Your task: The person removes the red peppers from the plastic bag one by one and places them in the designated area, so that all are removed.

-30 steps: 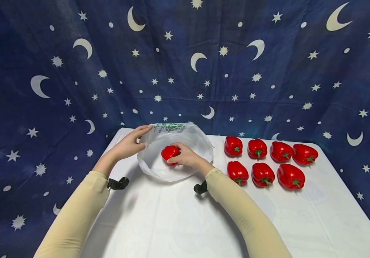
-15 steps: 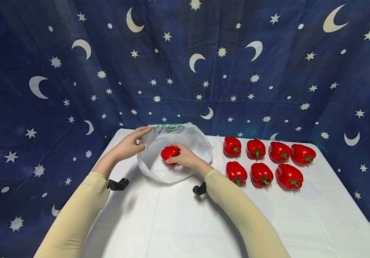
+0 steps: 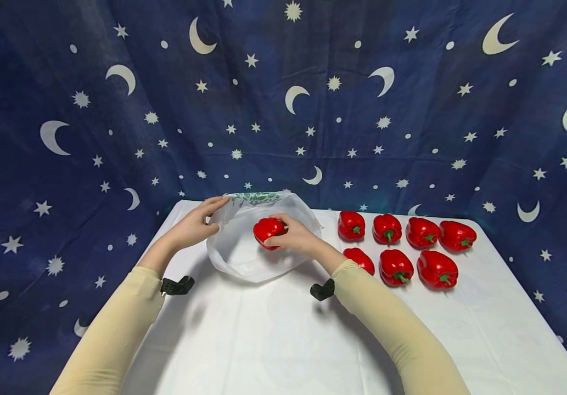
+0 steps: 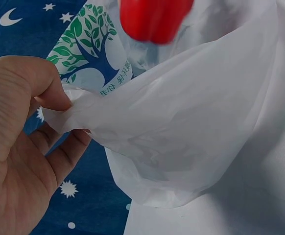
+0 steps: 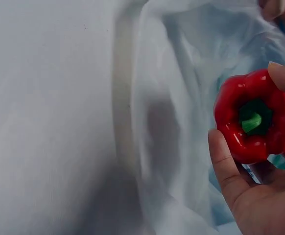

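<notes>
A white plastic bag (image 3: pixel 234 263) with a green tree print lies with its mouth wide apart on the table. My left hand (image 3: pixel 191 225) pinches the bag's left rim between thumb and fingers, as the left wrist view shows up close (image 4: pixel 25 107). Over the bag's mouth, my right hand (image 3: pixel 295 237) grips a red bell pepper (image 3: pixel 266 232). In the right wrist view, the pepper (image 5: pixel 230 107) shows its green stem, with thumb and fingers around its sides. The bag's bottom is hidden from the head view.
Two rows of red bell peppers (image 3: pixel 396 267) lie on the white table (image 3: pixel 273 340) to the right of the bag. My right forearm partly covers the nearest one (image 3: pixel 359 260). A dark blue curtain (image 3: pixel 263 99) with moons and stars hangs behind the table.
My right hand has lifted slightly and shifted right with the bell pepper in it. My left hand keeps its pinch on the bag's rim. The head view has shifted a little.
</notes>
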The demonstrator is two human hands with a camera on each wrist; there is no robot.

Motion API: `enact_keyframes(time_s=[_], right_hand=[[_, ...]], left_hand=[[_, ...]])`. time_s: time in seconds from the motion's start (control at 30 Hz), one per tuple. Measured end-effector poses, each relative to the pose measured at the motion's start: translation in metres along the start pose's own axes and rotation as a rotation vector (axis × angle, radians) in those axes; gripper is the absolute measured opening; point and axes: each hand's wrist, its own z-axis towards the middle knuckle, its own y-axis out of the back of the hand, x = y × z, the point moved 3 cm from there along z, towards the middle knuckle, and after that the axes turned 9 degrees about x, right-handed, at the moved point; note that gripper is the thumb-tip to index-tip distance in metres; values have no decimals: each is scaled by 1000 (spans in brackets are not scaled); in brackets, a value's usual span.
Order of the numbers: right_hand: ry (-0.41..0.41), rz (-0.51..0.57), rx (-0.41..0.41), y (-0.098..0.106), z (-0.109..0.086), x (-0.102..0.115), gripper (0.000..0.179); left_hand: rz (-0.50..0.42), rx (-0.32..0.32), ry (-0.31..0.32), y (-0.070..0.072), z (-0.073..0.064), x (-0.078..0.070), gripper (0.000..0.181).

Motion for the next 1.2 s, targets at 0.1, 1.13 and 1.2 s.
enact_keyframes(time_s=[0.1, 1.13, 1.2], right_hand=[[2, 22, -7, 12, -12, 2, 77], [-202, -26, -293, 178, -207, -39, 100], [-205, -33, -313, 188, -220, -45, 99]], left_hand=[[1, 1, -6, -1, 0, -1, 76], [3, 21, -39, 0, 1, 4, 76], [-1, 17, -38, 0, 0, 5, 76]])
